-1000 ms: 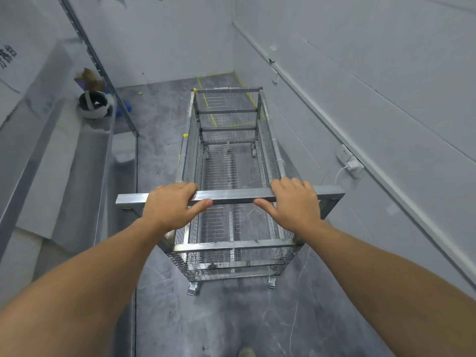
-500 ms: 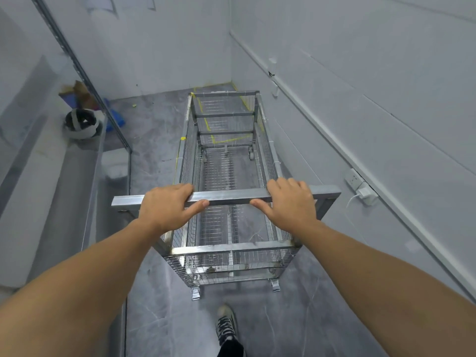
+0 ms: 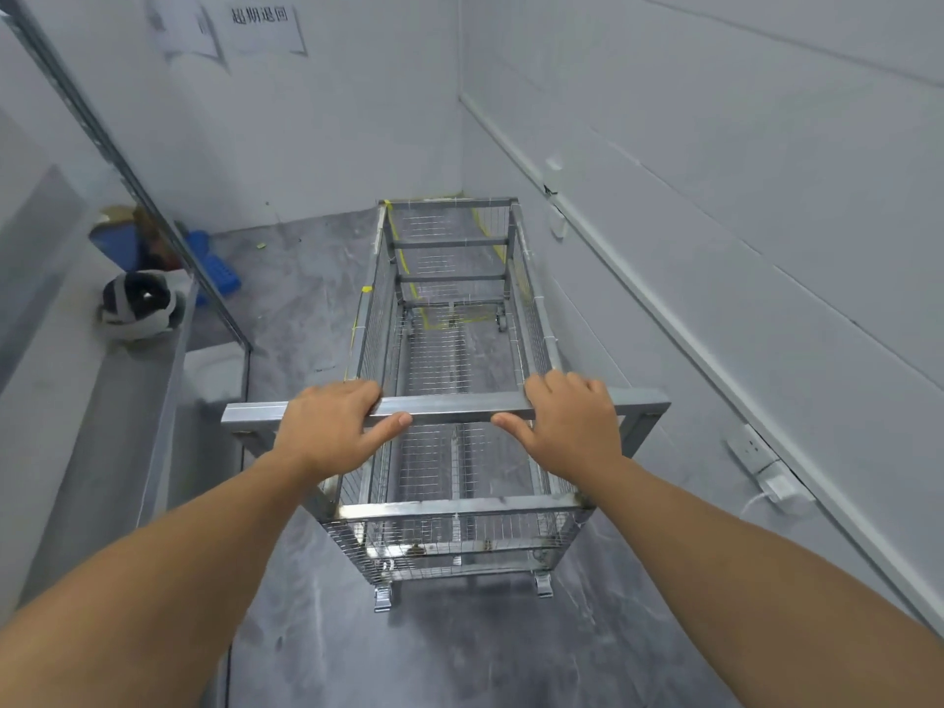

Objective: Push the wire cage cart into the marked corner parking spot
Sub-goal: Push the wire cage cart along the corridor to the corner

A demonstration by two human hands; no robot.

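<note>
Grey floor (image 3: 306, 278) below, both arms outstretched, left hand (image 3: 327, 426) and right hand (image 3: 572, 426) grip clenched on cart handle (image 3: 449, 403).

- Left hand (image 3: 334, 429): palm down, fingers curled over the far side, thumb stretched toward the other hand.
- Right hand (image 3: 567, 426): mirrors it, thumb pointing inward.
- Both forearms bare, extended forward, converging.

Yellow floor tape (image 3: 403, 258) partly behind cart mesh (image 3: 449, 344); wall notices (image 3: 265, 28) cropped.
</note>
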